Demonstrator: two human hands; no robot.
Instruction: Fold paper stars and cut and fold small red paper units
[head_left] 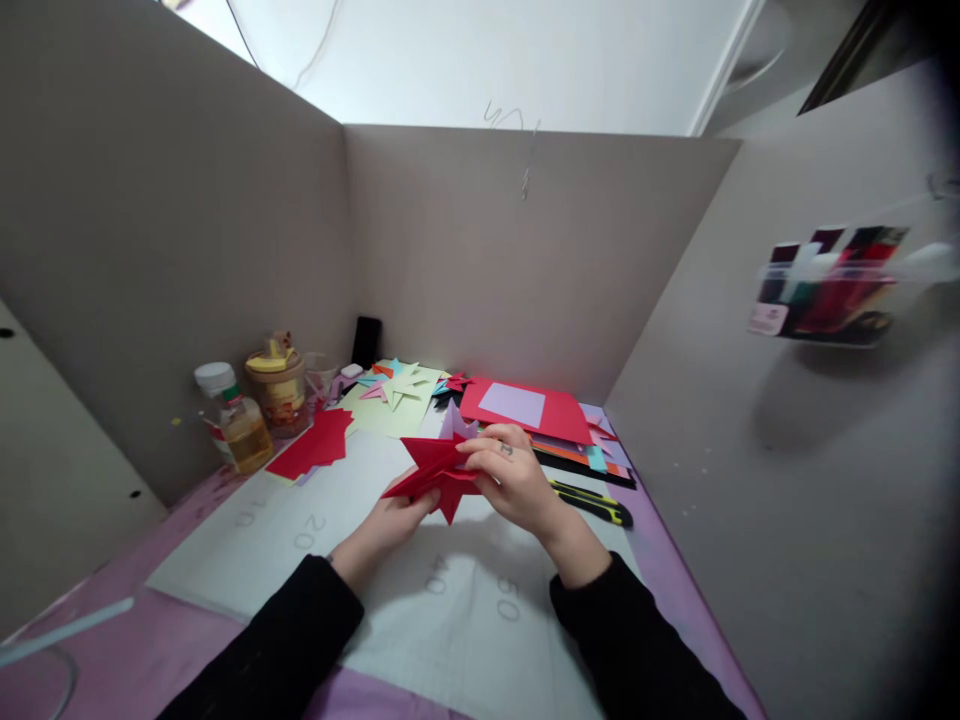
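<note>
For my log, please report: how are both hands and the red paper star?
Left hand, right hand: both holding red paper star. Star above numbered white mat. No obstruction visible.

The folded paper star [429,455] is of a plain, strong red, and the sleeves [277,640] are all black. I see a lilac square [513,404] on a red sheet [570,422]. The cutter knife [600,508] is black with yellow. The mat [390,615] is white and carries grey numbers, while the table [184,640] is pinkish purple. One other star [405,386] is pale yellow-green; the wall [487,250] is greyish.
</note>
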